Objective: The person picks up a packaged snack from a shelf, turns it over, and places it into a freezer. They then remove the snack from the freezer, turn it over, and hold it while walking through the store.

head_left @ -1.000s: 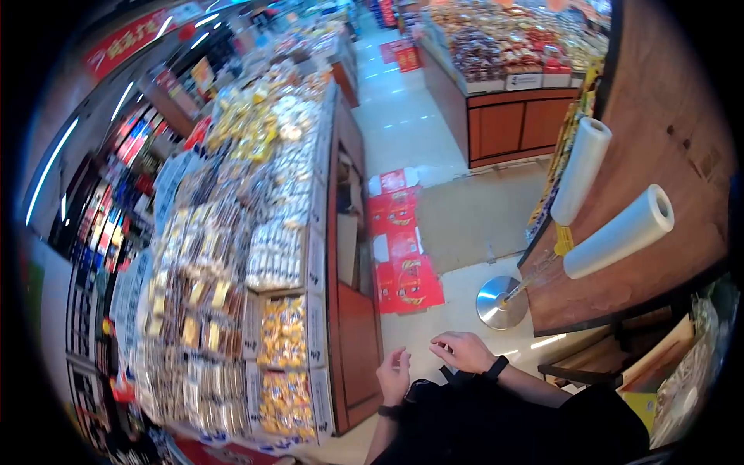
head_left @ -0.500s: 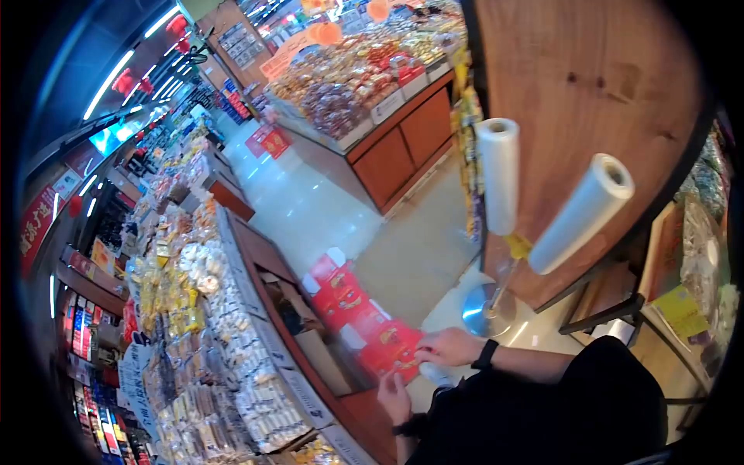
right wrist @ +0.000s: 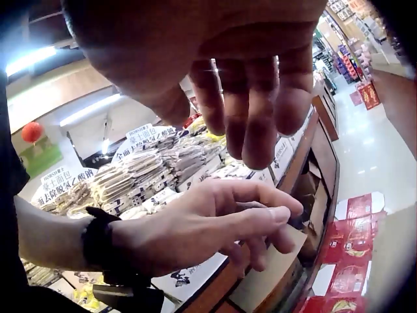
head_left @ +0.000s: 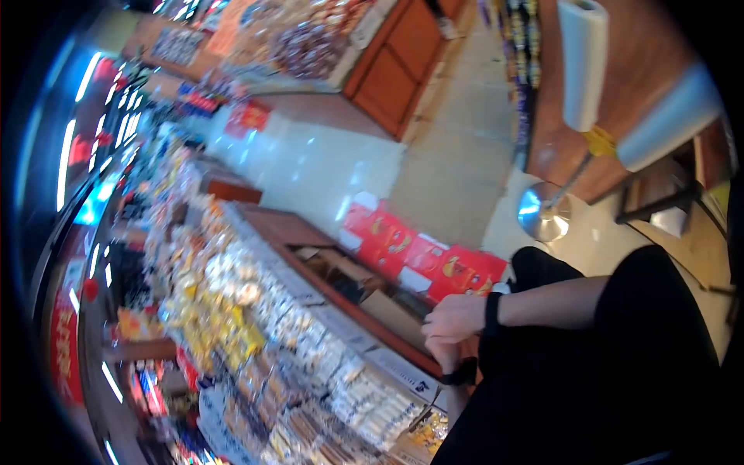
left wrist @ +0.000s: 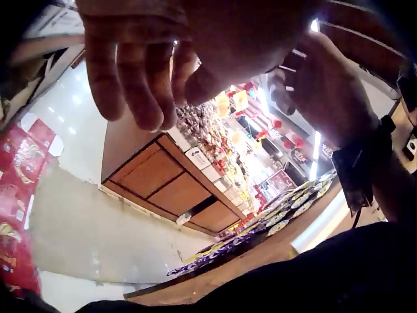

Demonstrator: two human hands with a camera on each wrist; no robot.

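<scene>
Both bare hands are held close together in front of the body, with nothing seen in either. In the head view the right hand (head_left: 457,316) overlaps the left hand (head_left: 445,353), each with a dark band at the wrist. The left wrist view shows the left hand (left wrist: 140,62) across the top, fingers loosely bent and hanging, and the right hand beyond it. In the right wrist view the right hand's fingers (right wrist: 254,114) hang relaxed above the left hand, whose fingers are slightly bent. Nearest to them is a counter of packaged snacks (head_left: 310,341).
Red flattened cardboard (head_left: 387,240) lies on the floor beside the counter. A metal stand base (head_left: 545,217) is at the right, below a white plastic roll (head_left: 583,66) and a wooden panel. Another snack counter (head_left: 399,74) stands across the aisle. Open shelves with boxes (head_left: 341,275) sit under the near counter.
The head view has turned and tilted, so the counter slants lower across it. The hands have come closer together, the right now overlapping the left. Nothing has been picked up.
</scene>
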